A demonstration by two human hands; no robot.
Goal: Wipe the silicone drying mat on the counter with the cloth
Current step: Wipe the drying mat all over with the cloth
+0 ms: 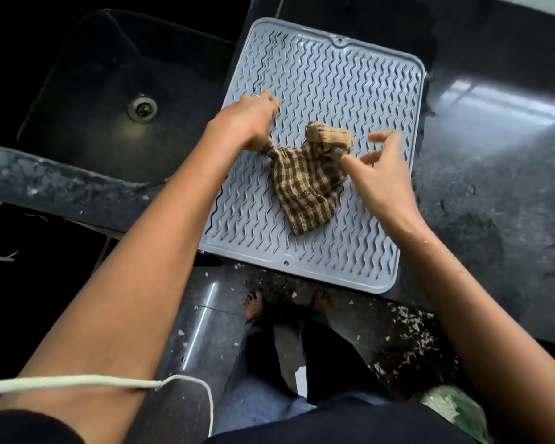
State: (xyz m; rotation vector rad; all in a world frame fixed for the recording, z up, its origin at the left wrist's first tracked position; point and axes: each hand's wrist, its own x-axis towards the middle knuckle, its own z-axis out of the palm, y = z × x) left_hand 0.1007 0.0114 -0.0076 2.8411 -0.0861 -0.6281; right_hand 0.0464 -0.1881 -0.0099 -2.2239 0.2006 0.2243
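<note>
A grey silicone drying mat (350, 84) with wavy ridges lies on the dark counter, its near edge reaching over the counter's front. A brown and beige checked cloth (308, 184) lies crumpled on the middle of the mat. My left hand (249, 121) is at the cloth's left corner and pinches it with thumb and fingers; a ring shows on one finger. My right hand (383, 169) hovers just right of the cloth with fingers spread and relaxed, slightly blurred, holding nothing.
A dark sink (109, 100) with a metal drain (142, 108) sits left of the mat. Polished dark counter (494, 139) stretches to the right. Below the counter edge are my bare feet on a speckled floor (382, 331). A white cord (77, 381) crosses my left forearm.
</note>
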